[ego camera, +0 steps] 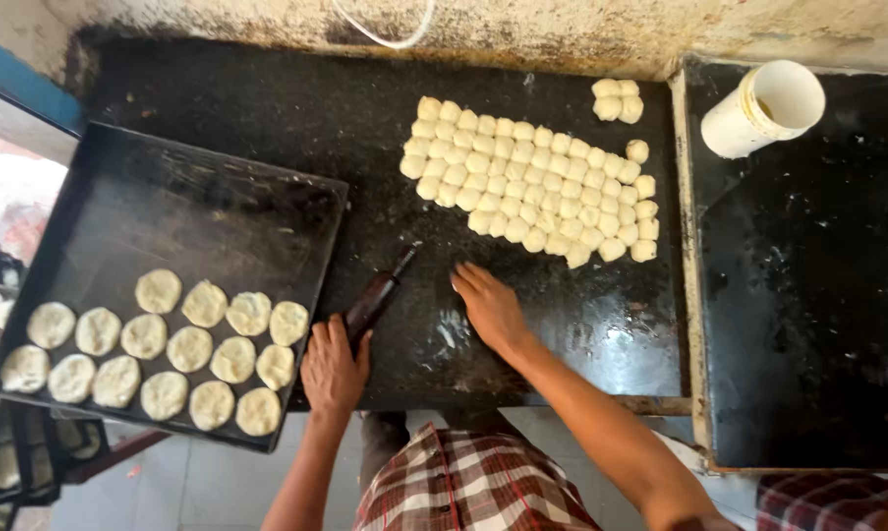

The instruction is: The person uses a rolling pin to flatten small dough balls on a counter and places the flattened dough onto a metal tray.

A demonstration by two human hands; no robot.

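Left grip (334, 366) closed on rolling pin (375, 295), lying on black desk (296, 118) beside tray (169, 197). Right grip (490, 305) open, flat on desk below dough balls (527, 177). Best to take an edge ball, keeping the block intact.

Black tray (218, 197) left of bench (296, 108), holds flattened dough discs (190, 348). White cup (763, 108) lies tipped on second slab (807, 295), far right. White cord (385, 39) hangs on wall.
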